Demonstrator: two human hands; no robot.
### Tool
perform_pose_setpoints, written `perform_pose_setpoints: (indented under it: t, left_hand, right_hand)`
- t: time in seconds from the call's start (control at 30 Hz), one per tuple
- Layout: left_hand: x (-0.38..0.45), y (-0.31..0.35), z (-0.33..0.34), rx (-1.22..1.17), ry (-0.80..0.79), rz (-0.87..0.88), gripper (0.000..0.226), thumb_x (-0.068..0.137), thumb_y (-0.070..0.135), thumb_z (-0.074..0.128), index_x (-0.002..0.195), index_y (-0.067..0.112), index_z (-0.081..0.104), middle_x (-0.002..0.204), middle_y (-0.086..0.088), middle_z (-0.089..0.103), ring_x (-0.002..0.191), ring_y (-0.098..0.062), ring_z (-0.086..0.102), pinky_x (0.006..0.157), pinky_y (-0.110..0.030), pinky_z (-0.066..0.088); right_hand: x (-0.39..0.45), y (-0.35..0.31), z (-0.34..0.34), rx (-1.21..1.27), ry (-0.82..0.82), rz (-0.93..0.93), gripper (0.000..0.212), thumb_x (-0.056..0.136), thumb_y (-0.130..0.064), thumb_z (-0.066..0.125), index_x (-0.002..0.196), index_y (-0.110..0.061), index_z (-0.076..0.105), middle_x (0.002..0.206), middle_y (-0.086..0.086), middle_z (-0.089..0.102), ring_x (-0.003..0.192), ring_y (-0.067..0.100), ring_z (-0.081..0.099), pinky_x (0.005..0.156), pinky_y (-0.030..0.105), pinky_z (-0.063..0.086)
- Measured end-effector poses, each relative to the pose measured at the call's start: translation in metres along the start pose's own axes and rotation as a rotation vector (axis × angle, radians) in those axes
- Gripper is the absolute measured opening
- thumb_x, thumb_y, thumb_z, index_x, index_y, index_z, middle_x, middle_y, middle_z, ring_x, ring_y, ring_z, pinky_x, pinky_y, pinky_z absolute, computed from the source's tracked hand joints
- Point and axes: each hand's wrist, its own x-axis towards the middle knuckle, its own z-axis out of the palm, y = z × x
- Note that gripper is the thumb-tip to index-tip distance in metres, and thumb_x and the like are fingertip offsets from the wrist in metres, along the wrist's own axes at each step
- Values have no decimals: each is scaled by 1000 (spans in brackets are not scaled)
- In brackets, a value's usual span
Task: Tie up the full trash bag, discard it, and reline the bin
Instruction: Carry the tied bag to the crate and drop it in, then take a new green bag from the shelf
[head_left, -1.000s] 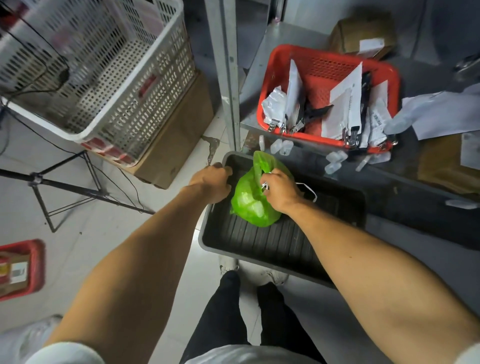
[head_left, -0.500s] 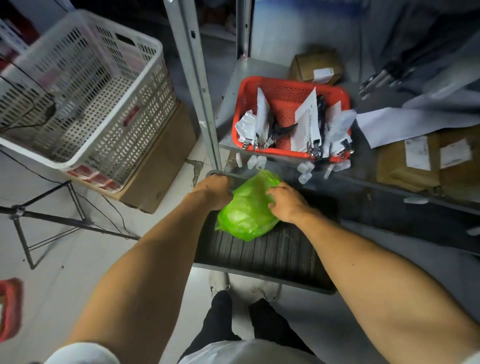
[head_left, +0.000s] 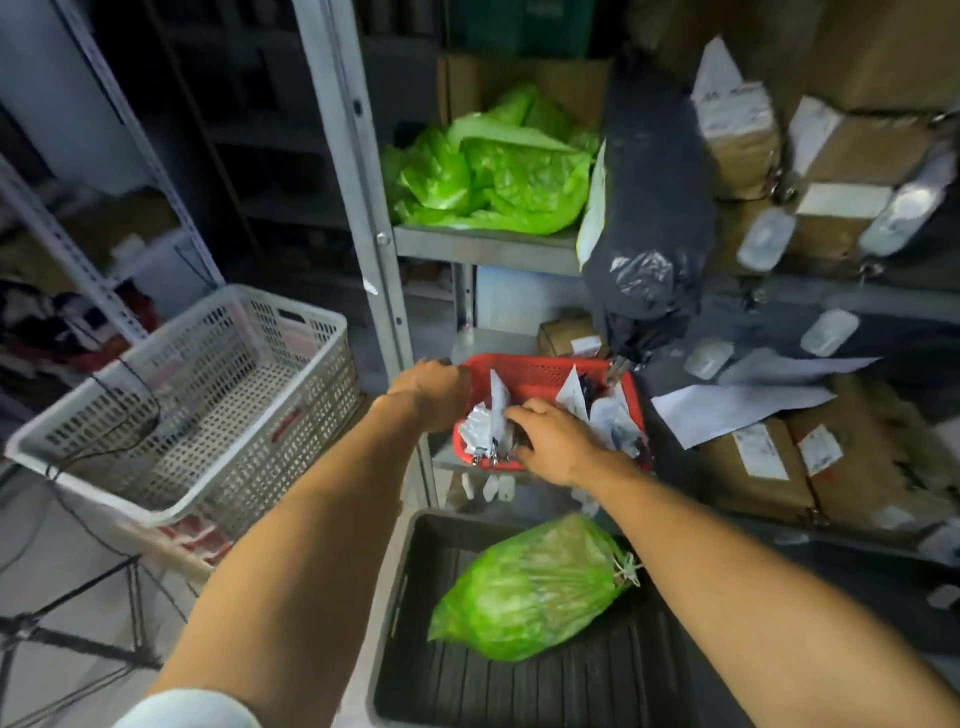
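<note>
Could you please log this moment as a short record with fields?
tied bag: green trash bag, knotted, lying in the dark bin
left hand: at the red basket rim
right hand: over the basket's packets
spare liners: green bags on upper shelf
beside: white crate

Both arms extended forward; left hand (head_left: 434, 382) curled; right hand (head_left: 553, 436) palm-down, fingers spread.
</note>
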Motion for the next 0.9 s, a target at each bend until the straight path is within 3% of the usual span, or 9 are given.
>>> perform_pose_setpoints:
  t: [0.23, 0.4, 0.73, 0.9]
  left_hand:
    - [-13, -13, -103, 52, 239, -27, 46, 85, 28, 57, 130, 18, 56, 134, -15, 54, 121, -36, 53, 95, -43, 47]
    - [-23, -22, -137, 103, 310, -35, 38, 87, 30, 53, 123, 18, 58, 122, -12, 58, 114, -34, 54, 90, -44, 50]
    - [-11, -32, -172, 125, 345, 17, 38, 87, 27, 58, 123, 17, 53, 120, -13, 55, 110, -35, 56, 87, -45, 51]
    - [13, -31, -171, 98, 318, 59, 55, 88, 20, 58, 140, 18, 44, 138, -18, 45, 123, -38, 49, 101, -44, 46]
  right_hand:
    - [23, -44, -81, -89, 214, -120, 46, 83, -34, 57, 127, -20, 50, 123, 7, 48, 120, 30, 45, 92, 47, 48]
    - [27, -65, -119, -124, 309, -175, 56, 83, -30, 58, 137, -22, 46, 132, 8, 47, 125, 30, 41, 96, 47, 47]
    - [46, -77, -172, -246, 489, -104, 52, 86, -28, 55, 137, -20, 47, 140, 9, 42, 128, 31, 37, 101, 42, 42]
    - [57, -73, -183, -237, 487, 36, 49, 87, -25, 55, 135, -19, 48, 146, 11, 34, 131, 32, 33, 102, 43, 39]
